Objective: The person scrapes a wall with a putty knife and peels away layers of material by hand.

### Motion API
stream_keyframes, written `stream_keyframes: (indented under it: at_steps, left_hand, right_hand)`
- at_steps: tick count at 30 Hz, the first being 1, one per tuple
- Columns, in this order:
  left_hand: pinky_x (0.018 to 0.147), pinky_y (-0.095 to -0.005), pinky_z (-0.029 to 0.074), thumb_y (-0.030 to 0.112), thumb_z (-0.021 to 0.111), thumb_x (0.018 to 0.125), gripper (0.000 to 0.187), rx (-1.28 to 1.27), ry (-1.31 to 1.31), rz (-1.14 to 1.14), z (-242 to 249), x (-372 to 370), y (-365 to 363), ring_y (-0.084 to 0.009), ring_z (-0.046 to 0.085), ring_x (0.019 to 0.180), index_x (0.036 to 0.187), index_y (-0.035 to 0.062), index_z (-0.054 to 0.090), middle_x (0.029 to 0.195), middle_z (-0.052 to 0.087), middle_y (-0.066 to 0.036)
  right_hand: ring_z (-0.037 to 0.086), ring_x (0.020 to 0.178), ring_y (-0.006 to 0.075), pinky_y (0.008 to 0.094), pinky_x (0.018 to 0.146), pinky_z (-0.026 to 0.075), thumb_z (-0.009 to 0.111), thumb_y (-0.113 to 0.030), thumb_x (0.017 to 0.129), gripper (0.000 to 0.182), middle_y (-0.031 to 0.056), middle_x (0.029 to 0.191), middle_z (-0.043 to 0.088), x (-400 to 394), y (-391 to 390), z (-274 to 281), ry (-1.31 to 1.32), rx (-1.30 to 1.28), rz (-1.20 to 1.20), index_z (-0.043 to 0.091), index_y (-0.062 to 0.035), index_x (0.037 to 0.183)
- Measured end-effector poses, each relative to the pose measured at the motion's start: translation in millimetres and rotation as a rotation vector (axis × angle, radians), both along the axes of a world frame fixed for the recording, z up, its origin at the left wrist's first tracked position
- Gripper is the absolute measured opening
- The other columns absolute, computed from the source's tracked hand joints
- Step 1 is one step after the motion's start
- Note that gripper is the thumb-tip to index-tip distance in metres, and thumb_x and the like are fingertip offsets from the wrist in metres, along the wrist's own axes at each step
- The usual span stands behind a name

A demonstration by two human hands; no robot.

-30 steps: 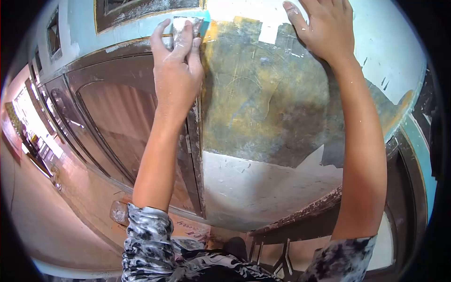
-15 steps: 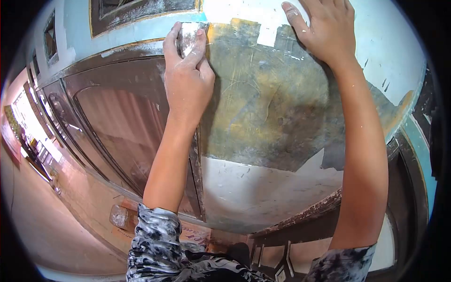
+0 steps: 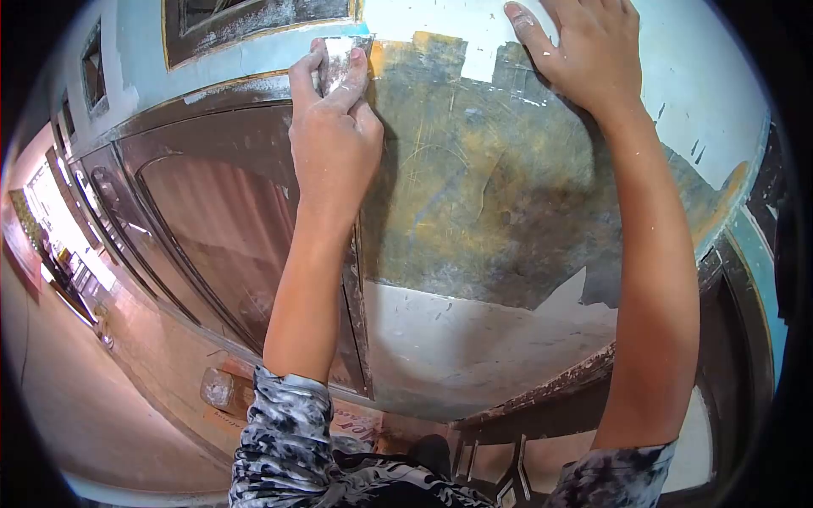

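My left hand (image 3: 335, 127) is closed round a small flat scraper (image 3: 339, 61), its face smeared with white putty. The scraper's broad upper edge meets the wall just below the framed opening, at the top left of the bare patch. Dust or putty whitens my thumb and fingers. Higher on the right, my right hand (image 3: 597, 59) lies against the white wall with thumb and fingers apart, holding nothing; some fingertips run out of view. Between my arms spreads a stripped, brown-green wall patch (image 3: 483, 186) with ragged paint edges.
A dark wooden door (image 3: 216, 203) with a curtained pane stands left of the patch. Above it is a framed opening (image 3: 254, 27). A clear container (image 3: 218, 388) with white stuff and a printed cardboard sheet (image 3: 356, 421) lie low down. Dark woodwork (image 3: 737, 339) borders the right.
My left hand and the scraper have shifted very slightly left and up along the wall. My right hand stays in nearly the same place.
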State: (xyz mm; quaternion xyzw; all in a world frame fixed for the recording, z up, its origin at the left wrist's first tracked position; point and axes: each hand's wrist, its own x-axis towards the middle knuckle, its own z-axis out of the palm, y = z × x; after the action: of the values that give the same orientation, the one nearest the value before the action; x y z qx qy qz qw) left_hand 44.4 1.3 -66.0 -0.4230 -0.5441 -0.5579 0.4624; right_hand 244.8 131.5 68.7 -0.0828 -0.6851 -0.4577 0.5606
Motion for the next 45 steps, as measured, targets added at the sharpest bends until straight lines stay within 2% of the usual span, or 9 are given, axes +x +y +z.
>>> stream_keyframes:
  at_steps: [6, 8, 12, 19, 32, 38, 41, 43, 45]
  left_hand:
    - [0.1, -0.0466, 0.054, -0.003, 0.061, 0.086, 0.047, 0.001, 0.019, -0.008, 1.4, -0.4, -1.0, -0.0447, 0.062, 0.123, 0.128, 0.0104, 0.074, 0.144, 0.051, -0.025]
    - [0.106, -0.0413, 0.049, -0.001, 0.06, 0.092, 0.041, 0.015, -0.032, -0.02, 2.2, 3.4, -0.5, -0.0384, 0.06, 0.127, 0.128, 0.0121, 0.075, 0.143, 0.055, -0.024]
    - [0.103, -0.0413, 0.05, 0.0, 0.06, 0.092, 0.04, -0.002, -0.059, 0.005, 9.6, 4.4, -2.4, -0.0383, 0.064, 0.122, 0.127, 0.0119, 0.075, 0.141, 0.056, -0.024]
    - [0.101, -0.0421, 0.052, -0.001, 0.059, 0.092, 0.04, -0.004, -0.064, -0.004, 10.2, 4.6, -3.3, -0.0378, 0.065, 0.121, 0.127, 0.0106, 0.075, 0.143, 0.055, -0.024]
    - [0.104, -0.0422, 0.051, 0.0, 0.059, 0.093, 0.041, -0.015, -0.047, 0.052, 14.4, 0.9, -3.9, -0.0381, 0.061, 0.126, 0.128, 0.0139, 0.075, 0.146, 0.054, -0.02]
    - [0.101, -0.0424, 0.052, 0.001, 0.06, 0.093, 0.039, 0.017, 0.007, 0.071, 19.0, -6.8, -0.4, -0.0383, 0.063, 0.122, 0.127, 0.0135, 0.075, 0.143, 0.056, -0.02]
    - [0.088, -0.0484, 0.058, 0.002, 0.064, 0.086, 0.044, 0.035, 0.071, 0.126, 19.7, -12.5, -0.1, -0.0426, 0.07, 0.106, 0.125, 0.0177, 0.077, 0.146, 0.054, -0.019]
    - [0.088, -0.0482, 0.058, 0.002, 0.064, 0.087, 0.044, 0.035, 0.051, 0.108, 20.4, -10.5, -1.4, -0.0427, 0.07, 0.106, 0.125, 0.0181, 0.077, 0.145, 0.055, -0.019]
    - [0.1, -0.0436, 0.052, 0.001, 0.06, 0.092, 0.04, 0.012, 0.026, 0.073, 23.1, -8.1, -2.5, -0.0396, 0.064, 0.121, 0.126, 0.0153, 0.076, 0.144, 0.056, -0.02]
  right_hand:
    - [0.038, 0.146, 0.0361, 0.0525, 0.12, 0.027, 0.065, -0.036, 0.091, 0.051, 0.0136, 0.154, 0.049, 1.2, -1.1, -0.4, 0.0, -0.005, 0.005, 0.065, -0.0119, 0.136]
    - [0.038, 0.146, 0.036, 0.0522, 0.12, 0.027, 0.065, -0.036, 0.091, 0.051, 0.0135, 0.154, 0.049, -0.1, 0.1, -0.7, 0.001, -0.004, 0.007, 0.065, -0.0116, 0.135]
    - [0.038, 0.146, 0.0357, 0.052, 0.12, 0.027, 0.066, -0.037, 0.09, 0.051, 0.0136, 0.154, 0.049, 0.3, 1.1, -0.1, 0.0, -0.001, 0.016, 0.065, -0.0112, 0.134]
    - [0.038, 0.146, 0.0355, 0.0522, 0.12, 0.028, 0.066, -0.037, 0.09, 0.05, 0.0129, 0.155, 0.049, -1.4, 4.3, -1.2, 0.023, 0.027, 0.02, 0.066, -0.0115, 0.133]
    - [0.038, 0.146, 0.0354, 0.0522, 0.121, 0.028, 0.067, -0.037, 0.089, 0.051, 0.0129, 0.154, 0.05, -0.5, 2.3, -1.2, 0.018, 0.0, 0.038, 0.067, -0.0111, 0.133]
    - [0.039, 0.146, 0.0352, 0.0519, 0.12, 0.028, 0.067, -0.037, 0.089, 0.051, 0.0129, 0.154, 0.05, 1.2, -1.9, 0.2, -0.012, -0.035, 0.037, 0.066, -0.0108, 0.133]
    - [0.039, 0.146, 0.0353, 0.0517, 0.119, 0.029, 0.068, -0.038, 0.089, 0.052, 0.0127, 0.154, 0.05, -0.3, 1.2, -1.3, 0.019, 0.009, 0.047, 0.066, -0.0109, 0.133]
    - [0.039, 0.145, 0.0353, 0.0515, 0.119, 0.029, 0.068, -0.038, 0.088, 0.052, 0.0127, 0.154, 0.05, 2.1, -2.1, -0.9, -0.003, -0.016, 0.02, 0.066, -0.0111, 0.133]
    - [0.039, 0.145, 0.0351, 0.0513, 0.119, 0.029, 0.068, -0.038, 0.088, 0.052, 0.0129, 0.154, 0.05, 1.9, -2.0, -1.3, 0.005, -0.009, 0.018, 0.066, -0.0113, 0.133]
